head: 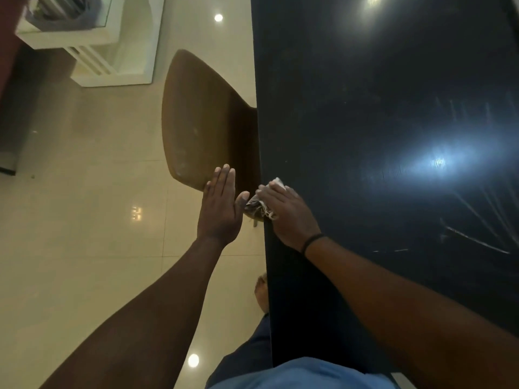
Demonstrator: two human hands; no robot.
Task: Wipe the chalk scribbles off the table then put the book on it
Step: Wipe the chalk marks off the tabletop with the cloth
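The person stands at the long edge of a dark table, which fills the right half of the frame. Their right hand presses a crumpled white cloth flat against the table's left edge, fingers closed over it, near the middle of the frame. The left hand hangs just beside that edge, off the table, palm open and flat with the fingers together, holding nothing; it looks placed to catch dust swept over the side.

Pale chalk scribbles still streak the surface at the lower right of the frame, well apart from the cloth, and fainter strokes sit higher on the right. So the wiping is only partly done, I would say. To do it well, the cloth should go back to those streaks and draw them in long overlapping passes toward the edge, with steady pressure.

A brown chair stands tucked against the table at centre left. No book is in sight.
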